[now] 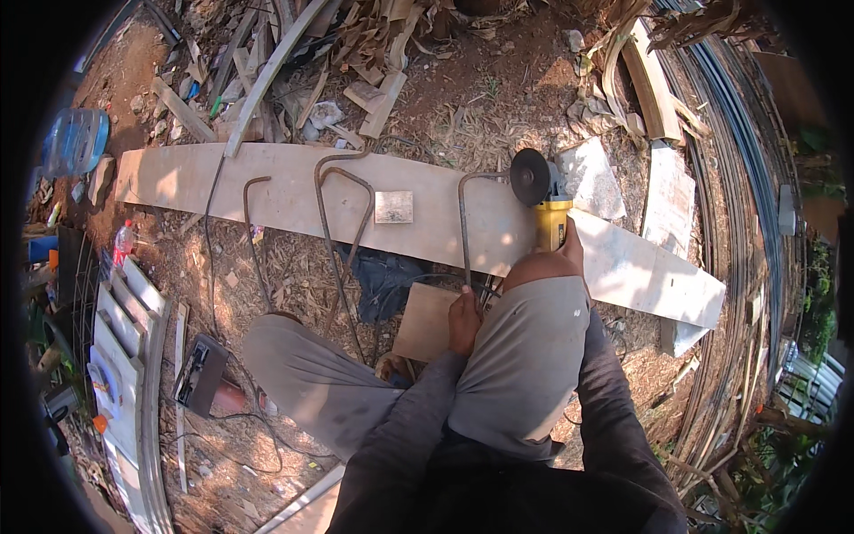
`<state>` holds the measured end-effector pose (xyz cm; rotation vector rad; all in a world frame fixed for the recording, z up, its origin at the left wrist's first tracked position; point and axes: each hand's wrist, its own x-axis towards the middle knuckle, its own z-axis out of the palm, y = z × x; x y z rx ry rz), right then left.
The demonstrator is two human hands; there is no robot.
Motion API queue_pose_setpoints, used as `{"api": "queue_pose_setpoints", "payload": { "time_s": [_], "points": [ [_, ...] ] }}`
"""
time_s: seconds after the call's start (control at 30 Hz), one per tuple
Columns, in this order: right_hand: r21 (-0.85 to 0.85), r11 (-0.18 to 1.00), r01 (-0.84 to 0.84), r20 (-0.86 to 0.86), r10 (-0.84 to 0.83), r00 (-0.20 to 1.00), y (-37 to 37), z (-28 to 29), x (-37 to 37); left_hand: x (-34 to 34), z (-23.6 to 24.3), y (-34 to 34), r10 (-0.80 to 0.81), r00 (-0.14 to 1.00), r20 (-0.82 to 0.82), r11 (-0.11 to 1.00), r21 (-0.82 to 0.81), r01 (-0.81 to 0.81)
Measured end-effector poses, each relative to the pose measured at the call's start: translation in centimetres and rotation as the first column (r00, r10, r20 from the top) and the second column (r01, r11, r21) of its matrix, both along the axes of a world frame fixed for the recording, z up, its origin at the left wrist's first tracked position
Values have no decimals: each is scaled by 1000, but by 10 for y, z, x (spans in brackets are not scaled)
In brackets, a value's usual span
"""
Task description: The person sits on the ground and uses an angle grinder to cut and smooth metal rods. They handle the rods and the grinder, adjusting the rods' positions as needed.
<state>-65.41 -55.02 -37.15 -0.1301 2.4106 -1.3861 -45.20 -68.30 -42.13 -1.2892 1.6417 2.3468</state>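
Note:
My left hand [464, 322] is closed round the lower part of a bent steel rod [463, 233], close beside my right knee. The rod stands up from my fist, and its hooked top bends right toward a black cutting disc [530, 177]. That disc belongs to a yellow angle grinder [552, 222], which my right hand [572, 247] grips beyond the knee. The knee hides most of my right fingers. Whether the disc touches the rod, or spins, I cannot tell. Under both lies a long pale plank [427, 196].
More bent rods [365, 205] lean across the plank, near a small wood block [393, 206]. Dark plastic sheeting [384, 280] and a square board [427, 320] lie by my legs. Long bars [712, 98] line the right side; stacked boards [133, 329] stand left. Cables cross the ground.

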Motion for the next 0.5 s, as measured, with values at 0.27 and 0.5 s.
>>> {"api": "queue_pose_setpoints", "payload": {
  "time_s": [0.27,0.5],
  "points": [
    [87,995,-57,-70,63,996,-15,19,-2,9,-16,-5,-26,999,40,996,-89,29],
    [191,977,-93,-92,112,990,-20,27,1,4,-15,3,-21,998,60,989,-144,29]
  ]
}}
